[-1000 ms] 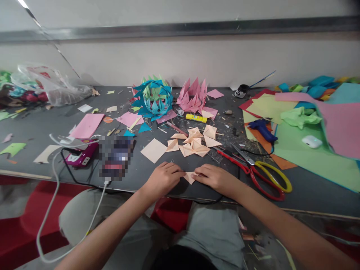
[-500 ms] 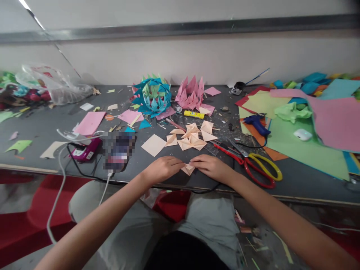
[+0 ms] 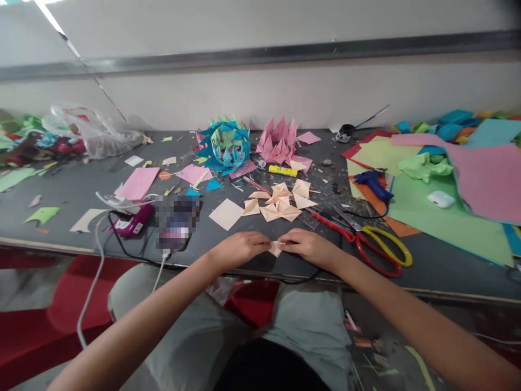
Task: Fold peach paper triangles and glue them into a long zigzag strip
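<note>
Left hand and right hand – lower centre of frame – are each pinching the peach paper piece in a fingertip grip, pressing it against the worktop to steady it.

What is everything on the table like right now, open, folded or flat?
Left hand: pinching the peach piece.
Right hand: pinching it too.
Peach piece: folded, held against the table.
Peach square: flat, unfolded.
Peach pile: folded.
Scissors: shut, lying flat.
Glue stick: lying down.

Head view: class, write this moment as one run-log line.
left hand: pinching peach paper piece | right hand: pinching same piece | place: grey table front edge | nearby: folded peach pieces, scissors
</note>
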`<control>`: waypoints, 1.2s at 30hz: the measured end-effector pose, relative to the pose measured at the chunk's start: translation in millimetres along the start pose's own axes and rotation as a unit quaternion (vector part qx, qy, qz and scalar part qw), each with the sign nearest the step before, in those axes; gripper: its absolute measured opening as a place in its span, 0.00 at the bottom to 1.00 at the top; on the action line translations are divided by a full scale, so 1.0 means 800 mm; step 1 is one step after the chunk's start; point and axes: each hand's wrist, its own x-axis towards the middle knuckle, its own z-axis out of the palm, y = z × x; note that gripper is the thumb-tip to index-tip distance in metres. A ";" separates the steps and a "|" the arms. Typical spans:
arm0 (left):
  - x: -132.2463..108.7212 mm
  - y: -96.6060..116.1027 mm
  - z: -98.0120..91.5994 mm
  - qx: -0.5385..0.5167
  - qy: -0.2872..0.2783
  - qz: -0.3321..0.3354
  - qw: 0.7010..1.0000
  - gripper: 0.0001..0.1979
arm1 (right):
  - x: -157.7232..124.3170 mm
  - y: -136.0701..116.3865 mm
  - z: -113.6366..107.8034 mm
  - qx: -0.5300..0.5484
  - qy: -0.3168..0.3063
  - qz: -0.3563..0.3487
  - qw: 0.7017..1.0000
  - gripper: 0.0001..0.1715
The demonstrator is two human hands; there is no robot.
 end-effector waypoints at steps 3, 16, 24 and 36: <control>0.000 0.002 -0.002 0.010 0.001 0.006 1.000 0.12 | 0.000 0.001 0.001 0.006 0.009 -0.006 1.000 0.16; -0.002 0.016 0.002 0.095 -0.008 -0.013 0.995 0.10 | -0.003 -0.003 -0.001 -0.059 -0.043 -0.013 0.997 0.14; -0.031 0.050 0.010 0.001 0.000 -0.214 0.977 0.25 | -0.007 -0.022 -0.009 -0.064 -0.034 0.095 0.993 0.18; 0.018 0.070 0.035 0.010 0.105 -0.219 0.970 0.21 | -0.030 -0.023 -0.021 -0.047 -0.064 0.150 0.985 0.21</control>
